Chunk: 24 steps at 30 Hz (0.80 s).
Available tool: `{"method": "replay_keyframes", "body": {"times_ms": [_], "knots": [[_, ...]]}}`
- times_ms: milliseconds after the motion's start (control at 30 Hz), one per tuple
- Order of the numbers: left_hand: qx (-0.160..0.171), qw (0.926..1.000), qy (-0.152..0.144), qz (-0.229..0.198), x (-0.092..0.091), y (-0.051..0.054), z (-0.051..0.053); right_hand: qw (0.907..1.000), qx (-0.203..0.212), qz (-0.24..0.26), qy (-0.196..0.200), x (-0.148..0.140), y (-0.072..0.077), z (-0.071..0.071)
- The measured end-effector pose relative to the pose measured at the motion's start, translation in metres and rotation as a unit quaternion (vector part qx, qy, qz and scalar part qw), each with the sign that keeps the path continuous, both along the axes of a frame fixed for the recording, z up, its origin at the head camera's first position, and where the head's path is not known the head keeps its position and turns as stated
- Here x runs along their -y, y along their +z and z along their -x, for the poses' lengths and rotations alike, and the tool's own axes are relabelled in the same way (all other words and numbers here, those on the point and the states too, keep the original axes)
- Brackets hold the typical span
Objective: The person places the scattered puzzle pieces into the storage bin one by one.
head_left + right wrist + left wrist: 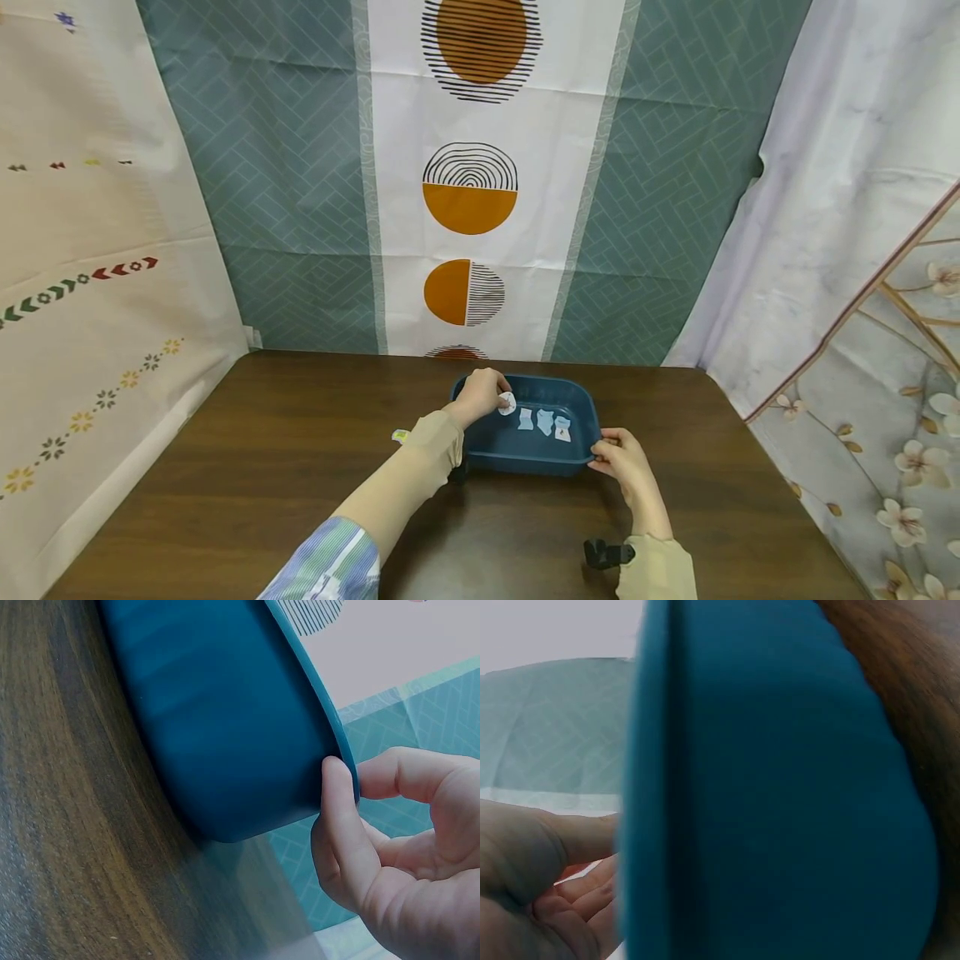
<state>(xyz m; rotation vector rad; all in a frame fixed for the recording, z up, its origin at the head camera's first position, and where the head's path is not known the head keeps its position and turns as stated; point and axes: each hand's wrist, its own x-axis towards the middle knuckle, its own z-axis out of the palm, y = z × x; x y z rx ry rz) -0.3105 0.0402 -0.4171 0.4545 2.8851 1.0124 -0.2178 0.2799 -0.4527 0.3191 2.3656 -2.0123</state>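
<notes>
A blue plastic basin (502,443) sits on the table. My left hand (478,397) reaches over its left end and pinches a small round white cutout (507,403) with a dark mark on it. On the basin's floor to the right lie a pale blue-and-white piece (526,419), a light blue piece (545,422) and another pale piece (562,429), side by side. At the right end my right hand (624,458) grips the basin's rim, thumb and fingers on either side, as the right wrist view also shows. The basin wall covers part of the left hand in the left wrist view.
A small yellow-green piece (401,435) lies on the brown wooden table (300,450), left of the basin and close to the left forearm. Patterned cloths hang behind the table (300,167) and along both sides.
</notes>
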Motion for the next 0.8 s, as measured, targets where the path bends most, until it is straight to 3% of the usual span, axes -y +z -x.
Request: {"method": "replay_keyframes", "body": {"times_ms": [400,800], "knots": [[0.034,0.9986,-0.025,0.032,-0.004,-0.019,0.007,1.0000,-0.004,-0.002,0.000,0.002,-0.002,-0.002],[0.023,0.9974,-0.027,0.064,-0.008,-0.029,0.008,1.0000,0.002,-0.008,-0.004,0.001,0.000,-0.005]]}}
